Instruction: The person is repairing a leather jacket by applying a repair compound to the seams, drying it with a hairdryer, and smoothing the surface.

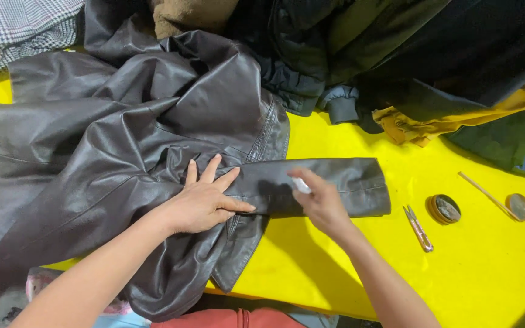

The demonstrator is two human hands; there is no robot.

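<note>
Dark leather jacket [123, 140], sleeve outstretched

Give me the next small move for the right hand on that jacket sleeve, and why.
Probably a short stroke along the sleeve toward its cuff. The right hand pinches a small white piece against the leather, while the left hand lies flat, pinning the dark leather jacket on the yellow table.

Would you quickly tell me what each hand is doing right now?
Left hand: open, pressed flat on the dark leather jacket.
Right hand: closed on a small white object, held against the jacket sleeve.
</note>
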